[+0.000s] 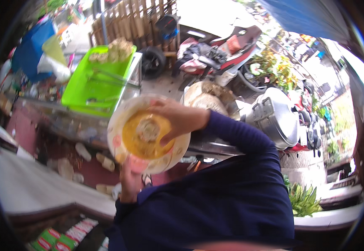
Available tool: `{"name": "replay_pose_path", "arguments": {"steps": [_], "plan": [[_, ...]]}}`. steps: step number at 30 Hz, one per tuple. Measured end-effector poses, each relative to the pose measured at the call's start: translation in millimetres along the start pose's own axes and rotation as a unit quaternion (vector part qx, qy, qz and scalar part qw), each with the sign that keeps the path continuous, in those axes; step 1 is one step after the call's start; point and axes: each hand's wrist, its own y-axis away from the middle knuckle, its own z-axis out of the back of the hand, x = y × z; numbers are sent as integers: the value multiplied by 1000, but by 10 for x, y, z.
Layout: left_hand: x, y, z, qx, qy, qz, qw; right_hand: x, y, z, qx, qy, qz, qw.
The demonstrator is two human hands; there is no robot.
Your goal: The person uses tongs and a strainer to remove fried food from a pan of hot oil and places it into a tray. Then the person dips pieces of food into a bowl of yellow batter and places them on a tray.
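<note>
A wide, pale plate (182,144) with pink patches is tipped toward me, holding yellow liquid (131,138). A whitish round lump (148,129) lies in the middle of the liquid. At the plate's near rim, my left hand (129,182) supports it, with the thumb over the edge. My right hand (179,119) reaches across the plate from the right, its fingers and thumb spread around the right side of the lump. Nothing shows between those fingers; whether the fingertips touch the liquid is hard to tell.
A lime-green basin (84,84) with metal tongs (116,78) and beige lumpy pieces (119,50) stands beyond the plate. To the right are a large pan (197,91) with foamy brown contents and an aluminium pot (273,116). A motorcycle (238,47) is parked behind.
</note>
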Motion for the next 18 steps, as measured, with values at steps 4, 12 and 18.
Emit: {"name": "replay_pose_path", "arguments": {"steps": [4,12,18], "plan": [[219,-13,16,-83,-201,18,976,60,235,-125,29,42,-115,992],[265,-111,-346,-105,-59,33,992,44,381,-181,-7,-92,-259,962],[260,-131,-418,-87,-58,49,993,82,212,93,11,-256,-212,943]]}}
